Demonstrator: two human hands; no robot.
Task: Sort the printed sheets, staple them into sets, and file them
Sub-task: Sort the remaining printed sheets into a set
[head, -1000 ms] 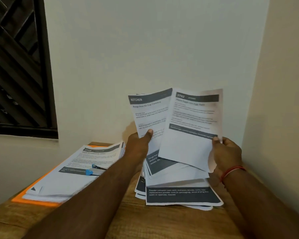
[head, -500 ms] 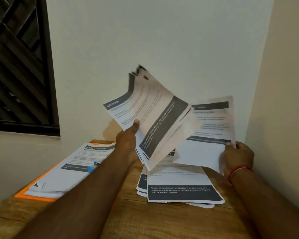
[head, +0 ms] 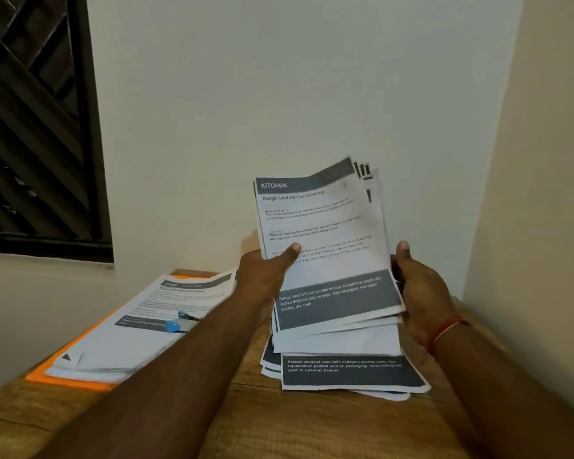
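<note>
I hold a loose bundle of printed sheets point(head: 325, 260) upright above the table; its top page is headed KITCHEN. My left hand point(head: 265, 273) grips the bundle's left edge with the thumb across the front. My right hand point(head: 418, 286) holds the right edge, thumb up alongside the paper. Below the bundle a stack of sheets point(head: 352, 372) lies flat on the wooden table point(head: 246, 425). To the left a second stack of sheets point(head: 130, 329) rests on an orange folder point(head: 47, 379), with a blue stapler point(head: 179, 321) lying on top of it.
Walls close in behind and on the right, forming a corner. A dark window grille point(head: 31, 127) is at the upper left. The table's left edge runs beside the orange folder.
The single sheet my right hand held apart has gone behind the bundle. The bundle, tilted left half a second ago, is now upright and held by both hands.
</note>
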